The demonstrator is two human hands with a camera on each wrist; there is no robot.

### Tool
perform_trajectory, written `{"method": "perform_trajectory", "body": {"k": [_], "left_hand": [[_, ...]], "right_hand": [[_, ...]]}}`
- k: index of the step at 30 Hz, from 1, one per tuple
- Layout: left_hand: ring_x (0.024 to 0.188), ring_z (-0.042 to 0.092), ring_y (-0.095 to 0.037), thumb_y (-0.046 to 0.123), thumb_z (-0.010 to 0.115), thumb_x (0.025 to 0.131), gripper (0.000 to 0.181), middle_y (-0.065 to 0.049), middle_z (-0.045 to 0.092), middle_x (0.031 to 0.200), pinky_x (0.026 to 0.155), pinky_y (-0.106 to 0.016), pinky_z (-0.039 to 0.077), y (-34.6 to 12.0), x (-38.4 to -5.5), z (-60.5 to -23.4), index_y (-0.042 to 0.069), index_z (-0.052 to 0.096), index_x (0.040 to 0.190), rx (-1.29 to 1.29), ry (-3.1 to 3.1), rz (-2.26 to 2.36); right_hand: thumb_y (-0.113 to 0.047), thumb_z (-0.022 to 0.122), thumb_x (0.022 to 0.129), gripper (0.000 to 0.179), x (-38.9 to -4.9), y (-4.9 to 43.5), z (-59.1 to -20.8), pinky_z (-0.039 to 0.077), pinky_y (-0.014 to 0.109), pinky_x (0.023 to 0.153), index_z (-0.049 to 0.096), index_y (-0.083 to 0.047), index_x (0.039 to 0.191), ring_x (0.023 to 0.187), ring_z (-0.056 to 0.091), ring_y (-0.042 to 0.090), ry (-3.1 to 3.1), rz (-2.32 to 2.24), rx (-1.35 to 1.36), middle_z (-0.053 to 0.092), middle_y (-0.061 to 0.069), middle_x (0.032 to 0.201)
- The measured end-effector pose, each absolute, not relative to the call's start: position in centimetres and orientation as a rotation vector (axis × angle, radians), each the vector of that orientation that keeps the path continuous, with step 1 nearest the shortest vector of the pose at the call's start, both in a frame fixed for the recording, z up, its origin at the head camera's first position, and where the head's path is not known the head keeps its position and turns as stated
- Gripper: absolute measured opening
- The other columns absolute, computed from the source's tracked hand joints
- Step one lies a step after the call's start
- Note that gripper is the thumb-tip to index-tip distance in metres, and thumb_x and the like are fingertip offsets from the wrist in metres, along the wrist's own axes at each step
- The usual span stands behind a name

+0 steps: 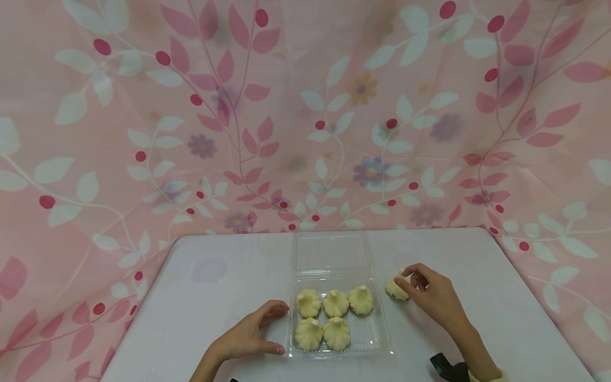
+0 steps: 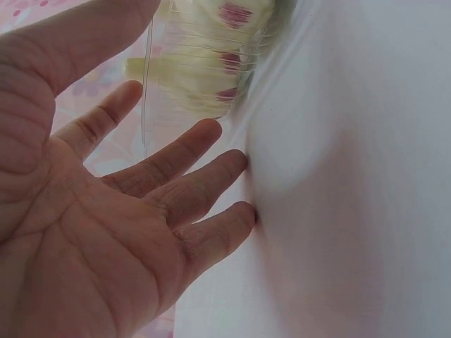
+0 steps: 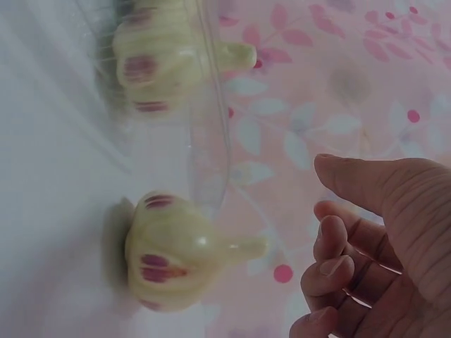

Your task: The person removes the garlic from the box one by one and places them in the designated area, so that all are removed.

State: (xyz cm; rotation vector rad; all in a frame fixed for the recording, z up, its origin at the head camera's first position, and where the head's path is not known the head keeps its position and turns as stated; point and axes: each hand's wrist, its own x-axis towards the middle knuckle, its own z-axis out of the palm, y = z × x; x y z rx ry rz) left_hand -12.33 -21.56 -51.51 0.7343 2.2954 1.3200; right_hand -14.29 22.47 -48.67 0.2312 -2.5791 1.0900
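Beside the clear box [image 1: 366, 335], 1 garlic bulb [image 3: 173, 253] stands stem-up, seemingly handy to pinch; right grip [image 1: 435, 297], half-open, holds nothing; left grip [image 1: 248, 333], spread, empty, perhaps steadies the box's side

- Left hand [image 1: 250, 331]: just left of clear box [image 1: 382, 323]; palm toward box, thumb and fingers spread.
- Left forearm [image 1: 205, 366]: nearer the wearer than box.
- Right hand [image 1: 435, 294]: right of box; fingers loosely bent, thumb apart.
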Motion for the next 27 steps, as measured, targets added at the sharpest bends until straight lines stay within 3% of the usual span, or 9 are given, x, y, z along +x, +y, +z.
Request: {"method": "perform_trajectory", "body": {"k": [27], "left_hand": [[0.133,0.045,-0.027,0.035,0.087,0.075,0.082,0.000,0.053,0.139,0.110,-0.044,0.034,-21.4,-12.3,-51.1,0.014,0.042,0.141,0.721,2.299,1.317]], "right_hand": [[-0.033,0.079,0.085,0.018,-12.5,18.7,-47.3,0.037,0.023,0.045,0.065,-0.024,0.092,0.054,0.042,0.005,-2.590,1.283,0.409,0.049,-0.010,0.066]]}}
